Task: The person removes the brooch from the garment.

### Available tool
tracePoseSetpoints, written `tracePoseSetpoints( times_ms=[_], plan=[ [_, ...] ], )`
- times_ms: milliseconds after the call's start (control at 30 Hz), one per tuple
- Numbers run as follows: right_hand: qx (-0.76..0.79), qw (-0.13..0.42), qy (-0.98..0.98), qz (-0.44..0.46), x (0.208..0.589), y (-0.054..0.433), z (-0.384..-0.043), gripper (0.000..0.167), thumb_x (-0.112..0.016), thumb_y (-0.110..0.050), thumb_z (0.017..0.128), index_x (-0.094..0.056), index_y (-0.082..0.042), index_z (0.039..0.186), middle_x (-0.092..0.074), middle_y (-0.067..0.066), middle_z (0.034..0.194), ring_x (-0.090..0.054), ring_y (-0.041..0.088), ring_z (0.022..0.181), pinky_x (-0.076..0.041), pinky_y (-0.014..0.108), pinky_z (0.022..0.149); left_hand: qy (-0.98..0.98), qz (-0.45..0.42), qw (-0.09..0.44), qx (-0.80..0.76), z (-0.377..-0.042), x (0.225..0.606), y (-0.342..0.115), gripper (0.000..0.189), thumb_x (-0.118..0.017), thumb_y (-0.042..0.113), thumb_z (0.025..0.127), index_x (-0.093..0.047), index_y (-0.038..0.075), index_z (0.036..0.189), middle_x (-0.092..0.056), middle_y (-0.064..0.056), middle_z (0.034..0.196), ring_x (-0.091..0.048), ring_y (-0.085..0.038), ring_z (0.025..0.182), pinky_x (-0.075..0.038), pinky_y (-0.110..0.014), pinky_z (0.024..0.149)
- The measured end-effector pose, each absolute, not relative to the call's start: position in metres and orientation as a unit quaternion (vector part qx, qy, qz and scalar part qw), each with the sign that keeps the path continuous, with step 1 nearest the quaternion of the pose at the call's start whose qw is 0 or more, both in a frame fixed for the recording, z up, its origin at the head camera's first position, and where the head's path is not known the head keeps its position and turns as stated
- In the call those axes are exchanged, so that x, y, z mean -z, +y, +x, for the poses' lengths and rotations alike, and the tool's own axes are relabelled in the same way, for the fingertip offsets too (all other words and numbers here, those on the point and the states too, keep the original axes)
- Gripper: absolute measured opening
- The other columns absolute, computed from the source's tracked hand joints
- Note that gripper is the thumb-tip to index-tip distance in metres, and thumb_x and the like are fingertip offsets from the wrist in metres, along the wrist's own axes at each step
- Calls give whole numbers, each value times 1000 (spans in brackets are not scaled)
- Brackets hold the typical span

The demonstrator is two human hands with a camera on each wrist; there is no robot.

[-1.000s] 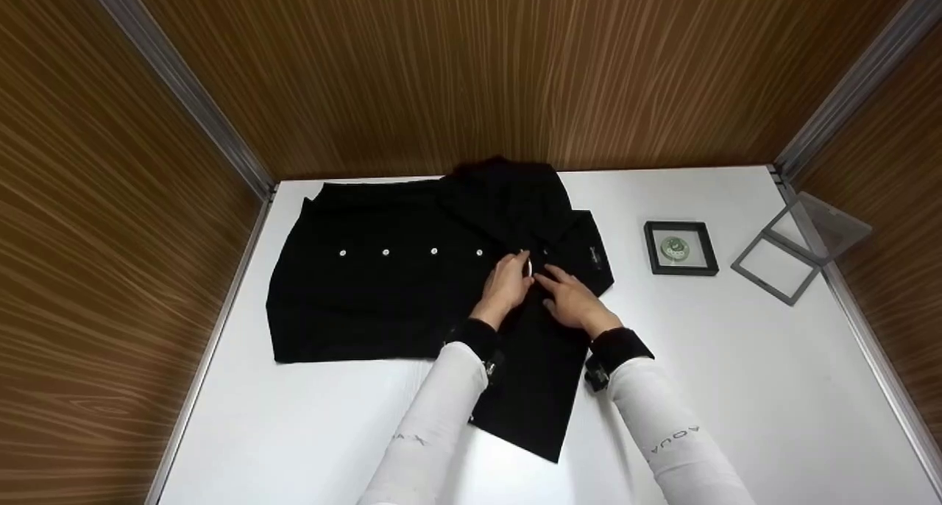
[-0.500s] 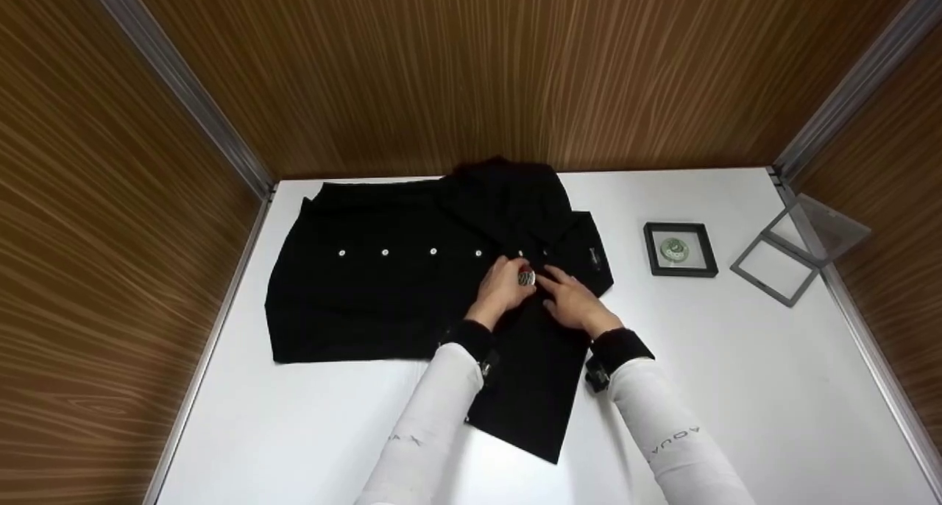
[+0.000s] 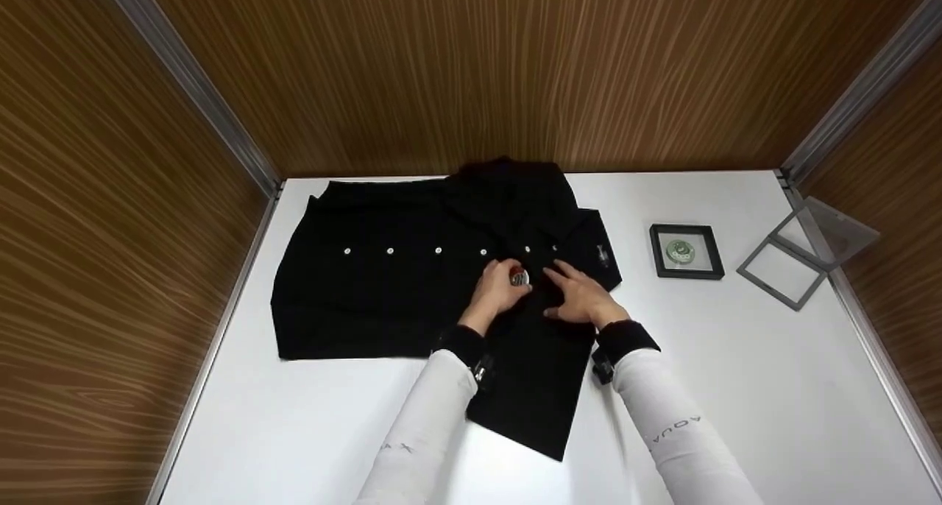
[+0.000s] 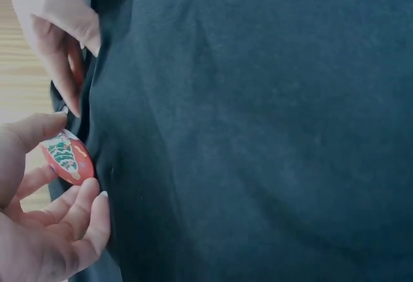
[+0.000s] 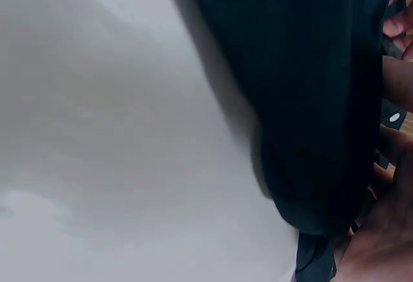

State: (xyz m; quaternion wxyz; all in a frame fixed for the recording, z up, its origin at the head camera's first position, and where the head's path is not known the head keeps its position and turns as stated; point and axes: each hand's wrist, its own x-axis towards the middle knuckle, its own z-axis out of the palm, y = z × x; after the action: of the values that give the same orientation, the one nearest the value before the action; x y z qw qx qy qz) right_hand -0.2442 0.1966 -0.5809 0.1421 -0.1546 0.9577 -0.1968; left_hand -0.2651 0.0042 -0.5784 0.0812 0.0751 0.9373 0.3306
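Note:
A black short-sleeved shirt (image 3: 383,299) with a row of white buttons lies spread on the white table. My left hand (image 3: 497,290) pinches a round button badge (image 3: 519,277) between thumb and fingers, close over the shirt front. In the left wrist view the badge (image 4: 68,157) shows a red face with a green tree print, right beside a fold of the fabric. My right hand (image 3: 583,296) lies on the shirt just right of the badge, fingers extended and spread near the collar. The right wrist view has this hand (image 5: 387,230) only partly, at its edge.
A black square frame (image 3: 686,274) holding a round green piece stands to the right. Beyond it, an opened grey frame case (image 3: 781,273) leans against the right wall. Wood-grain panels (image 3: 471,78) enclose the table (image 3: 736,387) at the back and sides.
The badge, first seen edge-on, has turned so its flat side shows in the head view. My left hand has drawn slightly left with it, away from my right hand's fingertips.

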Motion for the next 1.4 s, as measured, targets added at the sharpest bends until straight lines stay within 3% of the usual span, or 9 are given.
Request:
tracePoseSetpoints(
  times_ms=[200,533,933,1133,1400],
  plan=[
    [180,154,963,-129,580,199,-247,95,-77,-43,80,-29,-8,154,-19,16,161,-26,42,141,-25,53,113,918,67,68,-384,-264,582,-11,44,-78,25,83,-65,5,121,-63,-12,111,-59,-26,106,-46,-34,95],
    [161,152,969,-113,578,197,-247,100,-78,-47,79,-29,-3,153,-19,18,160,-25,41,142,-18,50,116,899,56,65,-429,-259,584,-28,44,-76,25,86,-64,3,122,-60,-6,94,-56,-18,88,-47,-32,83],
    [196,127,964,-124,585,201,-245,98,-79,-44,78,-32,-1,152,-23,18,159,-25,42,142,-19,53,115,811,75,64,-577,-242,557,-42,46,-72,19,91,-59,-2,130,-64,-12,105,-64,-21,94,-53,-29,83],
    [249,106,954,-129,587,204,-245,92,-81,-36,78,-35,-1,150,-27,20,157,-28,42,141,-22,52,114,687,84,85,-716,-232,542,-47,43,-63,6,96,-52,-8,135,-60,-16,107,-65,-26,91,-54,-37,88],
    [347,48,924,-156,572,196,-245,71,-77,-23,84,-46,6,140,-42,24,145,-39,39,134,-28,47,113,582,103,103,-800,-223,529,-51,44,-49,3,102,-39,-15,141,-61,-11,100,-64,-23,92,-52,-43,92]
  ],
)
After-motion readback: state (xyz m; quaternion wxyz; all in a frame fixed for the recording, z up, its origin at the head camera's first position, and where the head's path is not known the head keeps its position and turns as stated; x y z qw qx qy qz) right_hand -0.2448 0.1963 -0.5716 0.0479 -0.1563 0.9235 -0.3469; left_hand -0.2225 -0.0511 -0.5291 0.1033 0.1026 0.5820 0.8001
